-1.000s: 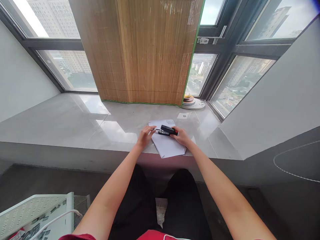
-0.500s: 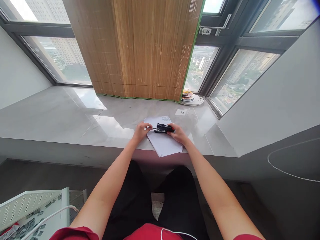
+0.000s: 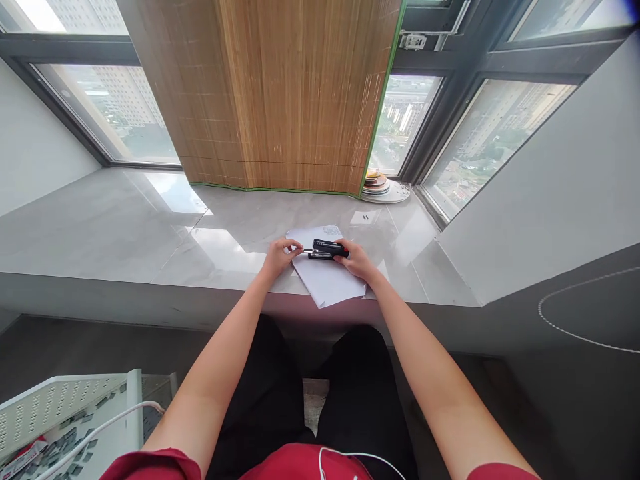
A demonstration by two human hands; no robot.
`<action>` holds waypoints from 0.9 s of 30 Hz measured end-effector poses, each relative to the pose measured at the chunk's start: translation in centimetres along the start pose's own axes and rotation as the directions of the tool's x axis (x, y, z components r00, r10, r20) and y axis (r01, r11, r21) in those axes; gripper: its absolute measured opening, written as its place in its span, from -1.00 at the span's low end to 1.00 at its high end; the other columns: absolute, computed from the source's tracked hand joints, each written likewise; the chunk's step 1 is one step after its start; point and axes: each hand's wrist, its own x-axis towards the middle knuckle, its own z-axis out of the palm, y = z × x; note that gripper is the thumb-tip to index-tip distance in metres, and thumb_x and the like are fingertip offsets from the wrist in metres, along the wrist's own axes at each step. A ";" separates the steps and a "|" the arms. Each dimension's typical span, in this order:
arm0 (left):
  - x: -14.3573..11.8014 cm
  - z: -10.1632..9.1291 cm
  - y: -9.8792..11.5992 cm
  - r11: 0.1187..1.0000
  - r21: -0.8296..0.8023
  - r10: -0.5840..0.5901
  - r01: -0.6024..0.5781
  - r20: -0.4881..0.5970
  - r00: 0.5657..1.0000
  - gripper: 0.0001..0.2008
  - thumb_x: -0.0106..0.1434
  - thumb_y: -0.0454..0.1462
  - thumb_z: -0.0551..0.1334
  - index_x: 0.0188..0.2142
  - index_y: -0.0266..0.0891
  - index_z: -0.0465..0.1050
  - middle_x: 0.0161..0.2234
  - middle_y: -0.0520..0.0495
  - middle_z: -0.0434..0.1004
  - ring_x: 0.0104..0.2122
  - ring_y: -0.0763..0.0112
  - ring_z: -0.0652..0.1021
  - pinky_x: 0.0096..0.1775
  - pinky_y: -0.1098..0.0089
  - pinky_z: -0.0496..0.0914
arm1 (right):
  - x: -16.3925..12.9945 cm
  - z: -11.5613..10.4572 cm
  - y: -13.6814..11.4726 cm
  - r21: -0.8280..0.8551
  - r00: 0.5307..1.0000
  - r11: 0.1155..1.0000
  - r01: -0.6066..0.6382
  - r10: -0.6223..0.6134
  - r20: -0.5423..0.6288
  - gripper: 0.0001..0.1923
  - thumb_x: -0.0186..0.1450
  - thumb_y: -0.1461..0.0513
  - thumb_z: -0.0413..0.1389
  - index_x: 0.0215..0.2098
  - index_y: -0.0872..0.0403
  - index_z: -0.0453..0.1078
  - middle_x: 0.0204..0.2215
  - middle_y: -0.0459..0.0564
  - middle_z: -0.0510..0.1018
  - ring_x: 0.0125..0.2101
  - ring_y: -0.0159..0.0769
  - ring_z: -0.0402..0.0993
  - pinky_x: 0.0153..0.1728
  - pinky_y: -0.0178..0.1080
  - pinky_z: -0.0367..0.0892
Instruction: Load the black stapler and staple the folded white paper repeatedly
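a green-edged brown blind point(image 3: 280, 93), a stack of plates point(image 3: 379, 189) near its lower corner, a white slotted container point(image 3: 60, 403)

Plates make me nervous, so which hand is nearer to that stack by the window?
Right. The right hand is in front of the plates, slightly left; the left hand is farther left.

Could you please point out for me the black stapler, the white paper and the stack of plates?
Black stapler point(image 3: 328, 247): head view, on its upper arm.
White paper point(image 3: 330, 279): head view, on its bare face, nearer the person than the stapler.
Stack of plates point(image 3: 377, 189): head view, on the plates' stacked edges.
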 end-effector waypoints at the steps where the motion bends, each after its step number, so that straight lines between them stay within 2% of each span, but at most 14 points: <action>1: 0.0 0.0 -0.1 1.000 0.010 0.008 -0.008 0.006 1.000 -0.96 0.28 -0.23 0.45 -0.28 -0.09 0.74 -0.24 -0.03 0.75 -0.28 0.25 0.54 -0.11 0.23 0.46 | 0.0 0.0 0.1 0.001 1.000 1.000 -0.001 0.001 0.002 -0.64 0.29 0.19 0.25 0.06 -0.04 0.51 -0.15 -0.01 0.67 -0.10 -0.05 0.55 0.05 -0.02 0.41; 6: 0.1 0.2 -0.1 0.998 0.042 0.041 -0.041 0.011 0.999 -0.96 0.29 -0.26 0.45 -0.28 -0.09 0.74 -0.21 -0.03 0.76 -0.28 0.25 0.53 -0.11 0.23 0.47 | 0.0 0.0 0.3 -0.001 1.000 1.000 -0.002 0.002 -0.001 -0.63 0.29 0.17 0.24 0.07 -0.03 0.50 -0.14 0.00 0.67 -0.10 -0.05 0.55 0.04 -0.03 0.41; 19: -0.1 0.0 0.2 0.993 0.118 0.024 -0.026 0.016 1.000 -0.94 0.31 -0.26 0.44 -0.26 -0.08 0.75 -0.21 -0.03 0.77 -0.27 0.24 0.55 -0.11 0.22 0.49 | 0.0 0.0 0.3 0.004 1.000 1.000 -0.002 0.002 0.010 -0.61 0.29 0.16 0.23 0.08 -0.02 0.50 -0.16 0.01 0.66 -0.11 -0.05 0.53 0.06 -0.01 0.39; 22: -0.5 -0.1 0.3 0.990 0.136 0.034 -0.034 0.006 0.999 -0.93 0.32 -0.29 0.43 -0.25 -0.09 0.75 -0.14 -0.04 0.79 -0.19 0.19 0.61 -0.06 0.18 0.53 | 0.0 0.0 0.4 0.005 1.000 1.000 -0.009 0.009 0.011 -0.62 0.30 0.15 0.23 0.08 -0.03 0.49 -0.14 0.00 0.65 -0.09 -0.04 0.53 0.07 0.00 0.38; 25: -1.4 -0.3 0.4 0.982 0.189 0.025 -0.017 -0.043 0.999 -0.90 0.32 -0.33 0.41 -0.24 -0.11 0.74 -0.07 -0.09 0.78 -0.03 0.10 0.66 0.09 0.10 0.53 | 0.0 0.1 0.4 -0.007 1.000 1.000 -0.028 0.028 0.006 -0.63 0.31 0.14 0.23 0.08 -0.05 0.49 -0.11 0.01 0.66 -0.07 -0.03 0.52 0.09 0.02 0.38; 27: -2.1 -0.2 0.7 0.972 0.235 -0.012 0.025 -0.058 0.998 -0.87 0.34 -0.34 0.39 -0.17 -0.12 0.74 -0.11 -0.12 0.77 -0.04 0.07 0.68 0.12 0.07 0.52 | 0.0 0.1 0.4 -0.009 0.999 0.999 -0.033 0.033 0.002 -0.63 0.30 0.15 0.23 0.08 -0.06 0.49 -0.10 0.01 0.66 -0.07 -0.02 0.52 0.10 0.04 0.37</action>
